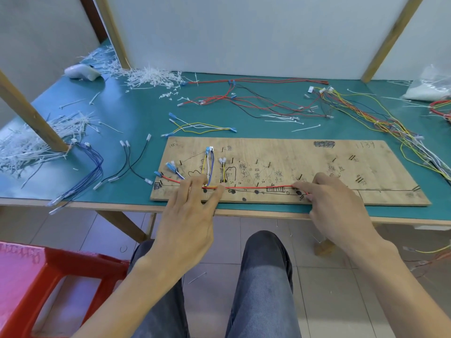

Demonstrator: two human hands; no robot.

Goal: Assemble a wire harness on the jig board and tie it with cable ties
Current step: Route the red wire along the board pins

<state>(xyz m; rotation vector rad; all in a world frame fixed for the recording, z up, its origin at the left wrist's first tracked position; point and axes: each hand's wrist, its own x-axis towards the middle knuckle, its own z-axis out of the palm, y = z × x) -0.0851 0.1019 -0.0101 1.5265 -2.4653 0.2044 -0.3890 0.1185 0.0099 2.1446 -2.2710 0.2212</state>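
A wooden jig board (317, 164) with black pegs and pen markings lies on the teal table. A red wire (258, 188) runs along the board's near edge. My left hand (192, 211) presses the red wire down near a bunch of yellow, white and blue wires (208, 167) routed up the board's left part. My right hand (336, 206) pinches the red wire's right end by a peg. Blue connectors (170, 167) sit at the board's left end.
Loose red and black wires (244, 98) and a multicoloured bundle (380, 118) lie behind the board. Piles of white cable ties (151, 78) sit at the back and left. Blue and black leads (97, 167) lie left of the board. A red stool (36, 284) stands lower left.
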